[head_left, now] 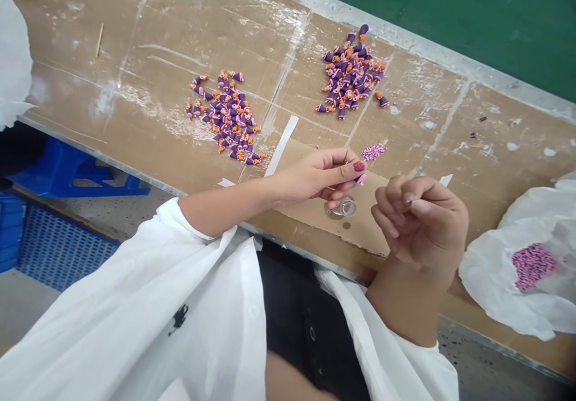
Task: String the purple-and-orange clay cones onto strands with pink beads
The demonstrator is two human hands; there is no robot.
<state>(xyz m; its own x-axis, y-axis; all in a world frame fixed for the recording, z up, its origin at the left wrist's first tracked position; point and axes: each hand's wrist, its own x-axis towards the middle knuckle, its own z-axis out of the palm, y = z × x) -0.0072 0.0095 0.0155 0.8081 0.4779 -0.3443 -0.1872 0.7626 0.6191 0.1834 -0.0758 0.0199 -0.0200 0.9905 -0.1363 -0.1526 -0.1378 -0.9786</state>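
Observation:
My left hand pinches a small pink and purple figure between thumb and fingers; most of it is hidden. To its right, my right hand is raised with thumb and forefinger pressed together. A tiny purplish speck shows at those fingertips, too small to name. Below the left fingers stands a small clear cup on a cardboard sheet. Just beyond both hands lies a little heap of pink-purple beads.
Two piles of purple, pink and orange figures, one left and one farther back, lie on the cardboard-covered table. White paper with pink pieces sits at right. A wooden stick lies far left. A blue stool stands below.

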